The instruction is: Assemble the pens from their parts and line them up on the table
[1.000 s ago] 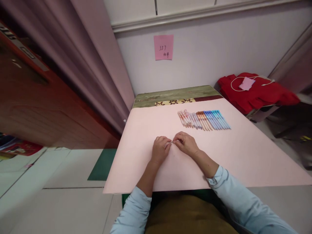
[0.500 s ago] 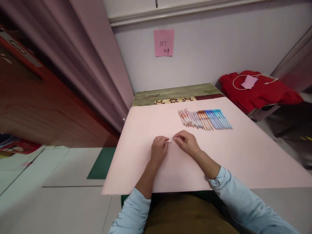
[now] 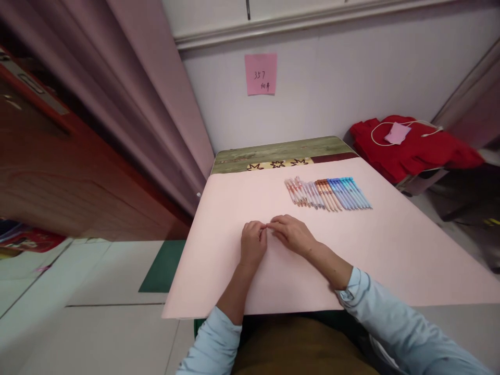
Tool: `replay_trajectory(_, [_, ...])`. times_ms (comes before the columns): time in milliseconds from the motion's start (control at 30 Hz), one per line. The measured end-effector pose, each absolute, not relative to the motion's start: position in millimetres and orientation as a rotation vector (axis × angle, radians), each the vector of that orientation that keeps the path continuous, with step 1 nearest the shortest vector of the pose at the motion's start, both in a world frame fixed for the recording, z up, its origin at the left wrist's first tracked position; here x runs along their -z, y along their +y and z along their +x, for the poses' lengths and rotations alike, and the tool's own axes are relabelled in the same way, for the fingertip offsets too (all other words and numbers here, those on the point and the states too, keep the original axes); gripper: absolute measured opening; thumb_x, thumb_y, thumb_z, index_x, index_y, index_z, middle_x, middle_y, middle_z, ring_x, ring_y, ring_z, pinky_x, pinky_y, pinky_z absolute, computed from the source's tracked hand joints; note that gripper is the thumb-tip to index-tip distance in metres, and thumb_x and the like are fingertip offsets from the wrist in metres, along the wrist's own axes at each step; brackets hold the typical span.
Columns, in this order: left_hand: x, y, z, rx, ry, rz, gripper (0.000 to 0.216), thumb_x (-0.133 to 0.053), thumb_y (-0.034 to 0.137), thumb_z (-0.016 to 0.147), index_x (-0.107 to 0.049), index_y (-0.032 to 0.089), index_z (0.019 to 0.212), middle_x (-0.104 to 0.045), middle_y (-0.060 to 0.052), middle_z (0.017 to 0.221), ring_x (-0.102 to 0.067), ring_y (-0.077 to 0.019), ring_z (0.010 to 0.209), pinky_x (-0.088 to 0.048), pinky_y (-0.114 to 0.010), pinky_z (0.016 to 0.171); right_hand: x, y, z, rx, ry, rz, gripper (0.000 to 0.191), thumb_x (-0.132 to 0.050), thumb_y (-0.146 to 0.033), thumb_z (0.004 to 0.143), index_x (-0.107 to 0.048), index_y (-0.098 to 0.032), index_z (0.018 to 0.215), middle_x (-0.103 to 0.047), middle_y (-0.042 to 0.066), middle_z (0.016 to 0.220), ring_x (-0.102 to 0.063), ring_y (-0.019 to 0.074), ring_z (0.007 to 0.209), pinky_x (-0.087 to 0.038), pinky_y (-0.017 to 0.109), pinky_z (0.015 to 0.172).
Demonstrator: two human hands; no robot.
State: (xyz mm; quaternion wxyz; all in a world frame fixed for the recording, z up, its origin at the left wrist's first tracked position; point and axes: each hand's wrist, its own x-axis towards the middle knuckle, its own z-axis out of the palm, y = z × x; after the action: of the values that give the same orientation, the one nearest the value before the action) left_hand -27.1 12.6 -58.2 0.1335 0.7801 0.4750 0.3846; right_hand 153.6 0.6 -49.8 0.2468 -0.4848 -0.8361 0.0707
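My left hand [image 3: 253,242] and my right hand [image 3: 291,233] rest side by side on the pink sheet [image 3: 390,250] covering the table. Both are closed, fingertips meeting in a pinch between them. Whatever they pinch is hidden by the fingers. A row of several pens [image 3: 327,193], pink through orange to blue, lies on the sheet just beyond my right hand. Light blue sleeves cover both forearms.
Past the pink sheet, a strip of green patterned tabletop [image 3: 281,151] meets the wall. A pink note [image 3: 260,74] sticks on the wall. Red cloth [image 3: 410,146] with a white cord lies at right. A curtain [image 3: 148,104] hangs at left over a pale floor.
A small pale piece showed between the fingertips half a second ago; now the fingertips have closed together and hide it. Both hands stay in the same place.
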Motion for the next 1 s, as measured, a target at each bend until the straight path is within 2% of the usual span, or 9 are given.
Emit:
replay_trajectory(133, [61, 16, -31, -1.246, 1.438, 2.077, 0.014, -0.053, 0.013, 0.085, -0.063, 0.022, 0.083, -0.066, -0.004, 0.088, -0.06, -0.0206, 0.088, -0.05, -0.037, 0.08, 45, 2, 149, -0.069, -2.55, -1.277, 0.022, -0.048, -0.019, 0.098, -0.064, -0.022, 0.112, -0.066, 0.008, 0.104, -0.057, 0.0201, 0.096, -0.046, 0.029, 0.076])
replay_trajectory(300, [64, 19, -34, -1.298, 1.441, 1.943, 0.015, -0.053, 0.015, 0.085, -0.066, 0.021, 0.084, -0.066, -0.004, 0.089, -0.063, -0.0185, 0.087, -0.051, -0.035, 0.081, 42, -4, 143, 0.089, -2.765, -1.294, 0.019, -0.046, -0.011, 0.095, -0.062, -0.014, 0.105, -0.063, 0.012, 0.095, -0.057, 0.0217, 0.085, -0.046, 0.029, 0.063])
replay_trajectory(500, [67, 20, -35, -1.296, 1.444, 1.936, 0.014, -0.054, 0.016, 0.085, -0.066, 0.021, 0.084, -0.067, -0.004, 0.088, -0.063, -0.0188, 0.087, -0.052, -0.034, 0.079, 42, -5, 138, 0.239, -2.917, -1.191, 0.023, -0.042, -0.008, 0.093, -0.063, -0.011, 0.1, -0.062, 0.014, 0.092, -0.059, 0.0231, 0.08, -0.046, 0.03, 0.056])
replay_trajectory(800, [66, 21, -36, -1.273, 1.451, 1.938, 0.013, -0.054, 0.017, 0.085, -0.067, 0.021, 0.084, -0.067, -0.004, 0.089, -0.062, -0.0188, 0.087, -0.051, -0.034, 0.08, 35, -2, 135, 0.279, -3.029, -1.101, 0.027, -0.035, -0.005, 0.093, -0.061, -0.008, 0.102, -0.062, 0.015, 0.09, -0.06, 0.0236, 0.08, -0.048, 0.031, 0.058])
replay_trajectory(1000, [66, 21, -35, -1.284, 1.428, 1.915, 0.013, -0.054, 0.019, 0.085, -0.067, 0.021, 0.083, -0.067, -0.004, 0.089, -0.063, -0.019, 0.088, -0.051, -0.034, 0.082, 32, 8, 143, 0.153, -2.972, -1.188, 0.027, -0.034, -0.012, 0.097, -0.059, -0.01, 0.107, -0.061, 0.015, 0.097, -0.058, 0.0245, 0.087, -0.048, 0.032, 0.065])
